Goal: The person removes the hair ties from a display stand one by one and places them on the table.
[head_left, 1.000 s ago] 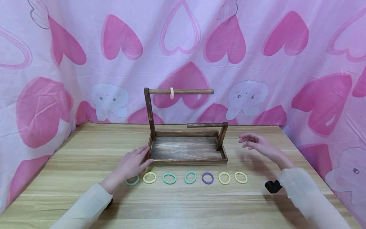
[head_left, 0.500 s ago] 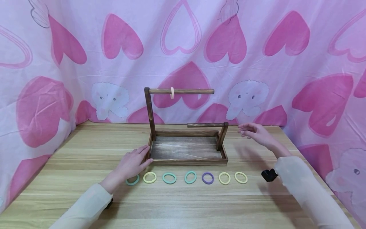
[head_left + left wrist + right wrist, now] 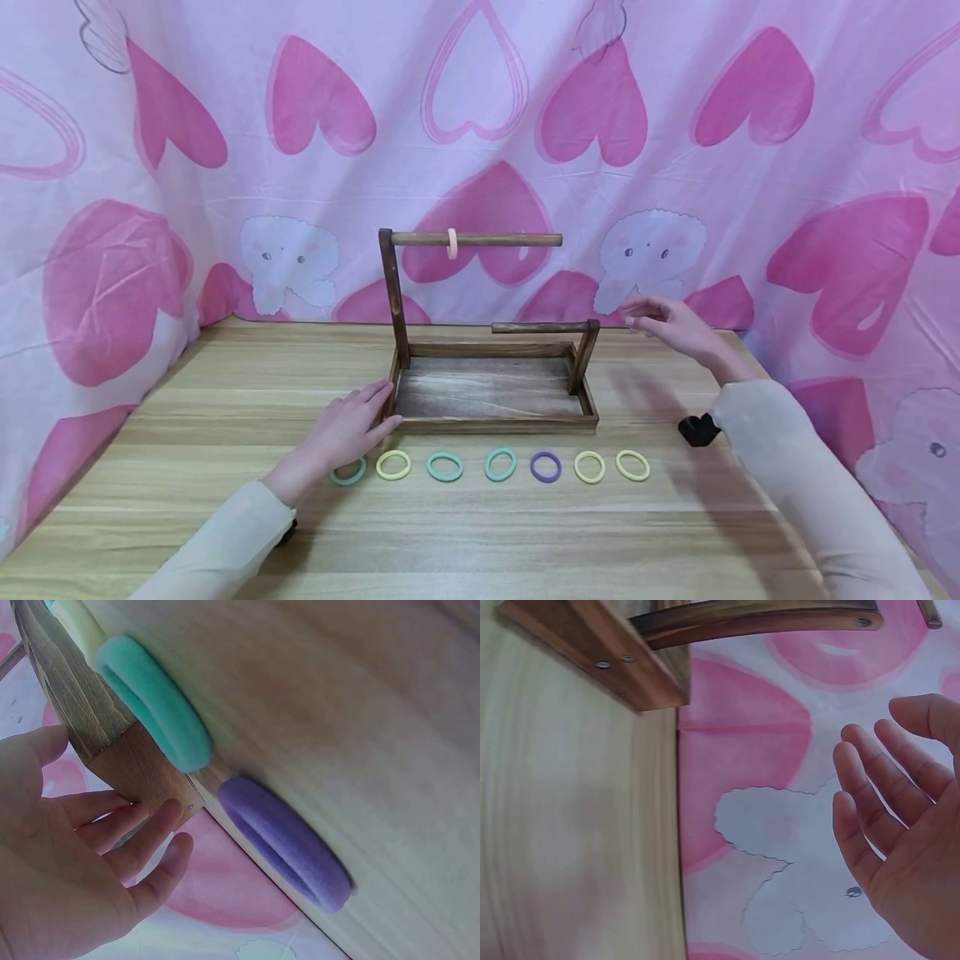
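A dark wooden stand has a tray base (image 3: 495, 426), a tall post with a long upper bar (image 3: 510, 240) and a short post with a lower bar (image 3: 532, 328). One pale pink hair tie (image 3: 452, 244) hangs on the upper bar. My left hand (image 3: 345, 429) rests at the tray's front left corner, fingers extended. Beside it lie a teal hair tie (image 3: 154, 705) and a purple hair tie (image 3: 285, 844); in the head view the hand hides this purple one. My right hand (image 3: 671, 325) is raised right of the short post, holding nothing, its fingers loosely bent.
Along the front of the stand, several hair ties lie in a row on the wooden table (image 3: 480, 542), including a yellow one (image 3: 393, 452) and another purple one (image 3: 545, 452). A pink heart-patterned curtain (image 3: 480, 183) hangs behind the table and along both sides.
My right hand has risen and moved farther back beside the short post. The left hand, the stand and the hair ties have stayed in place.
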`<state>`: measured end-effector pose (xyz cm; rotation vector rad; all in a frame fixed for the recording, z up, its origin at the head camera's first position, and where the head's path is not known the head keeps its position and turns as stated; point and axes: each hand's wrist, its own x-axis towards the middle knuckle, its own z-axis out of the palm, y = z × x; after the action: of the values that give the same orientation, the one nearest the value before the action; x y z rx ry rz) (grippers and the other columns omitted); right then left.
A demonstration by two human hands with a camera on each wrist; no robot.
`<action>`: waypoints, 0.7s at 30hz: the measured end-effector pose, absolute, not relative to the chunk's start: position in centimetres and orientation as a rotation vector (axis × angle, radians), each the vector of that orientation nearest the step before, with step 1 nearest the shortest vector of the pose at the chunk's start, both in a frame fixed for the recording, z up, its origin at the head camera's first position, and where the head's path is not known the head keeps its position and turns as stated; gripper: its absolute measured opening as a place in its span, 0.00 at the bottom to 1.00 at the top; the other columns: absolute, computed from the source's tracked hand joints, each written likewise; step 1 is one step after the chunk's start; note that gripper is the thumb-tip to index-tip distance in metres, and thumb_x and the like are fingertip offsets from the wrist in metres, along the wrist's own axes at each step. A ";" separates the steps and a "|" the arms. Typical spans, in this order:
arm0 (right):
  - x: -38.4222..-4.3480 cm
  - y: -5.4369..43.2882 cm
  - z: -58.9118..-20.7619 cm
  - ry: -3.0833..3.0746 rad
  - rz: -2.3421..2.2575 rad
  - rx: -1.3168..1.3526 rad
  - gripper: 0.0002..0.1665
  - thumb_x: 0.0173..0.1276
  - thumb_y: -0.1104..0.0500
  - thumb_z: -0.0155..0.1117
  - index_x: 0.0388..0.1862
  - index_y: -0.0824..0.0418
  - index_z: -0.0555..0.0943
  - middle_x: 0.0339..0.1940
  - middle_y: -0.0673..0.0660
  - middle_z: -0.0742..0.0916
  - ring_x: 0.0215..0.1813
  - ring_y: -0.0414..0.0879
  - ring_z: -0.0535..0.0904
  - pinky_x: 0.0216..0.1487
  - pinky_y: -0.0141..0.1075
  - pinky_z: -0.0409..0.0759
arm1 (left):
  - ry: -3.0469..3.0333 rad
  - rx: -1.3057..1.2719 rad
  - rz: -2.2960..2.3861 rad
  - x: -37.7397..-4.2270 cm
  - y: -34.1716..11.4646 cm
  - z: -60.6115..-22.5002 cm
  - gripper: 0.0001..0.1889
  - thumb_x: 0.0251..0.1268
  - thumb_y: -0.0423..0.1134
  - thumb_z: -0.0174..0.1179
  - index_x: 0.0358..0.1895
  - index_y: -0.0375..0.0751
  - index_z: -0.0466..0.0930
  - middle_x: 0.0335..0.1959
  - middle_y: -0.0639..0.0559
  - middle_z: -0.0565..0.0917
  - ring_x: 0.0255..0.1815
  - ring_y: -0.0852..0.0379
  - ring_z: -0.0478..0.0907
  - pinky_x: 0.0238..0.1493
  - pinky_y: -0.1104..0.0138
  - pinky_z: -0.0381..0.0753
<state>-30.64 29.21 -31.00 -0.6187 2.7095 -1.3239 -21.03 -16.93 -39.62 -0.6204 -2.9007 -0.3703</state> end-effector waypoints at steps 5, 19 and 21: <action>-31.2 29.0 -29.9 2.740 -1.295 -0.665 0.23 0.67 0.57 0.51 0.56 0.70 0.67 0.50 0.67 0.76 0.46 0.44 0.76 0.43 0.33 0.74 | -2.900 -0.617 -0.374 -21.1 -17.0 -39.7 0.30 0.62 0.50 0.51 0.59 0.30 0.65 0.59 0.38 0.66 0.53 0.36 0.66 0.46 0.46 0.66; -31.9 27.3 -26.5 2.822 -1.295 -0.645 0.21 0.66 0.56 0.52 0.55 0.66 0.69 0.49 0.63 0.77 0.43 0.42 0.73 0.42 0.31 0.71 | -2.918 -0.613 -0.373 -21.2 -17.0 -40.0 0.30 0.62 0.51 0.50 0.60 0.31 0.64 0.60 0.39 0.65 0.54 0.36 0.65 0.48 0.45 0.64; -31.9 27.1 -26.0 2.836 -1.304 -0.652 0.21 0.66 0.56 0.52 0.55 0.65 0.70 0.49 0.62 0.77 0.43 0.41 0.73 0.40 0.29 0.71 | -2.920 -0.612 -0.373 -21.2 -17.0 -39.9 0.30 0.62 0.51 0.50 0.60 0.31 0.64 0.60 0.39 0.65 0.54 0.35 0.65 0.48 0.45 0.64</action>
<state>-31.94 27.05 -26.03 -0.6525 2.8357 -1.3040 -21.18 -17.03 -39.94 -0.6124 -2.9198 -0.3727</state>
